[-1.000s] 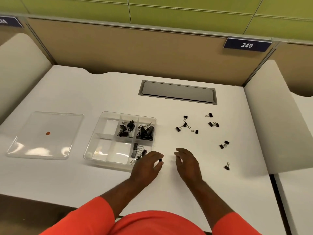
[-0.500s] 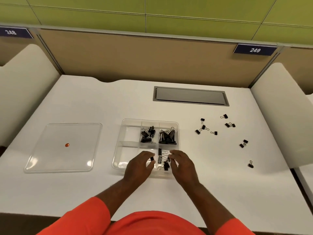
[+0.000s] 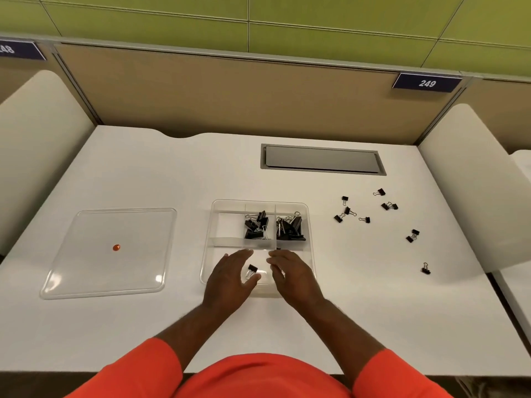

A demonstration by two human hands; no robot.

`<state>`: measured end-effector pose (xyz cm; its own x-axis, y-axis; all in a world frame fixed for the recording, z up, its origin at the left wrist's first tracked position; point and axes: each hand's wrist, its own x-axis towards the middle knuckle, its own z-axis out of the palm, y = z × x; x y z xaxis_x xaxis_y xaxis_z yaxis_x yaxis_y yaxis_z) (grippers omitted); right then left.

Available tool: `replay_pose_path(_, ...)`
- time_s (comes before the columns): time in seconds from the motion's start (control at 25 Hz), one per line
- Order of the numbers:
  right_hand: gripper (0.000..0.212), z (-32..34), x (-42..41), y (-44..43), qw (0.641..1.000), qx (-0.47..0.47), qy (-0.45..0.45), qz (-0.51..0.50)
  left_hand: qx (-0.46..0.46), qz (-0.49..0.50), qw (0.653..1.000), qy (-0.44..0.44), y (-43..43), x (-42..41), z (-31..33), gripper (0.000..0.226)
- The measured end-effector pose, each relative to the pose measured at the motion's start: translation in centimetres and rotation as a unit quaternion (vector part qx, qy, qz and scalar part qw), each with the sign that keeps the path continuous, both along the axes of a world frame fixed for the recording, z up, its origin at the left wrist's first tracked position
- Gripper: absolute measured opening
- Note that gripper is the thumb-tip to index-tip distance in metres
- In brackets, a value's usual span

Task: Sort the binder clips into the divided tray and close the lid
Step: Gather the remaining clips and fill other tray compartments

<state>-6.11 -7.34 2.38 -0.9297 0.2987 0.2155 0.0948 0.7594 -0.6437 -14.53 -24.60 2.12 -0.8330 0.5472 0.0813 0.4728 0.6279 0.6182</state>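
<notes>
While a small black binder clip [image 3: 252, 270] lies in the near middle compartment of the clear plastic divided tray [image 3: 213, 222], the sorting step is judged to be in hand. The left hand [image 3: 230, 278] is held over the tray's near edge, fingers spread, nothing gripped. The right hand [image 3: 293, 275] is held beside it over the near right compartment, fingers relaxed, nothing seen in it. Loose black clips [image 3: 365, 209] are scattered on the white worktop [image 3: 172, 173] right of the tray, so a reach there and a pinch on one clip are called for next. The clear flat lid [image 3: 109, 271] lies left of the tray, not yet needed.
</notes>
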Motion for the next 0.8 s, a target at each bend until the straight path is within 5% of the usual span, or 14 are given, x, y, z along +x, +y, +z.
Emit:
replay_pose_path(0.44,0.075,1.5,0.5,2.1,0.997,0.066,-0.038,-0.015,0.003,-0.019,1.000,0.019,1.2,0.6,0.7,0.077)
replay_pose_path(0.8,0.084,1.2,5.1,8.6,0.990,0.093,-0.093,-0.040,-0.007,-0.066,0.998,0.023,8.3,2.5,1.5,0.084)
